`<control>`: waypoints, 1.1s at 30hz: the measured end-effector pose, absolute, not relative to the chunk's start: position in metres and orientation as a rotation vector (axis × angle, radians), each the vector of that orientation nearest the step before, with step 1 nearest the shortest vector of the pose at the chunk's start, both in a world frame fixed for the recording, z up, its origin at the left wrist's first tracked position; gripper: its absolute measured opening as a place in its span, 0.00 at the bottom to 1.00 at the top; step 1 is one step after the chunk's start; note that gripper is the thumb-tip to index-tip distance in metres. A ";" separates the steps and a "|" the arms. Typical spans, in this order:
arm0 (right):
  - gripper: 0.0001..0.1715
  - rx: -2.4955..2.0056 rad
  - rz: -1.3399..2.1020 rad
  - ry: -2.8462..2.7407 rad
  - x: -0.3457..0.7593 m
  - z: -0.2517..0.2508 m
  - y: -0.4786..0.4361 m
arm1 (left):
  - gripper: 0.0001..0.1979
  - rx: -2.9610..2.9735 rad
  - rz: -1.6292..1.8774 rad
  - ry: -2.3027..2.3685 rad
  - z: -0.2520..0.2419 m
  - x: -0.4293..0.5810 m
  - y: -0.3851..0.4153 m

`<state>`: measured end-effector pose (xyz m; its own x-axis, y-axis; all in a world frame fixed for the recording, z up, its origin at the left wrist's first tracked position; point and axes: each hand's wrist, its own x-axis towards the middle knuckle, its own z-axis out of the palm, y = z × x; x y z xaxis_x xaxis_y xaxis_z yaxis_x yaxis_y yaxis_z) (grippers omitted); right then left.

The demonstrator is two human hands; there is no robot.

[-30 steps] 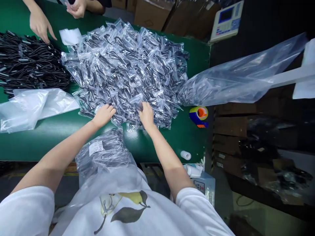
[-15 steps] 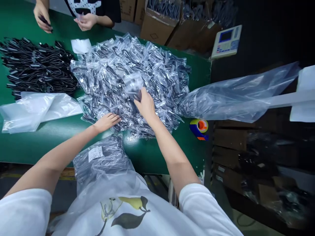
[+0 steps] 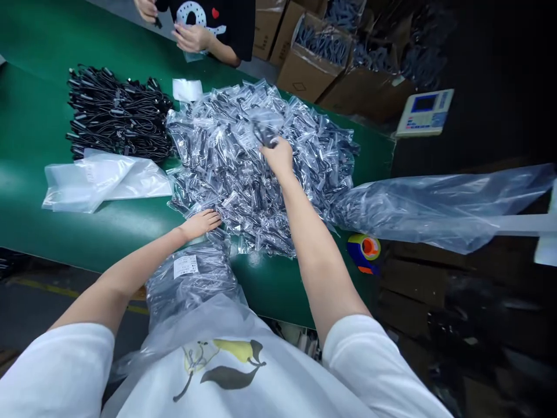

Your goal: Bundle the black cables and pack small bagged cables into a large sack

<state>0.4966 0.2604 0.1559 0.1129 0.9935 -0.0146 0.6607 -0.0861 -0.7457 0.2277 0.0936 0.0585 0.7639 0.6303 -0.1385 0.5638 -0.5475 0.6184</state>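
A large heap of clear zip bags (image 3: pixel 243 174), each with a dark cable inside, covers the middle of the green table. My right hand (image 3: pixel 281 158) is closed on one bagged cable (image 3: pixel 266 125) and holds it over the heap's upper middle. At the near left edge of the heap, my left hand (image 3: pixel 202 224) lies with its fingers laid over the bags. Just below that hand, a big clear bag packed with cables (image 3: pixel 195 273) leans against my front and bears a white label (image 3: pixel 185 266).
Bundled black cables (image 3: pixel 119 116) and flat plastic bags (image 3: pixel 108 180) lie left. A filled long plastic bag (image 3: pixel 418 212) extends right, near a tape dispenser (image 3: pixel 364 254). Behind are a co-worker's hand (image 3: pixel 194 38), cartons (image 3: pixel 308 64) and a device with a screen (image 3: pixel 425 113).
The view has shifted, so the table's contents appear farther right. My right hand still holds a bagged cable over the heap; my left hand stays at its near edge. The co-worker's hands have come closer together.
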 end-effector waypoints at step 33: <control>0.13 -1.391 1.126 -1.176 0.373 0.265 -0.048 | 0.44 1.776 0.583 0.841 0.294 0.190 -0.070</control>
<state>0.3734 -0.0478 0.2654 0.1098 0.9919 -0.0637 0.1074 -0.0756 -0.9913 0.1905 -0.0700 0.2943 0.6360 0.7717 -0.0044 0.2672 -0.2149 0.9394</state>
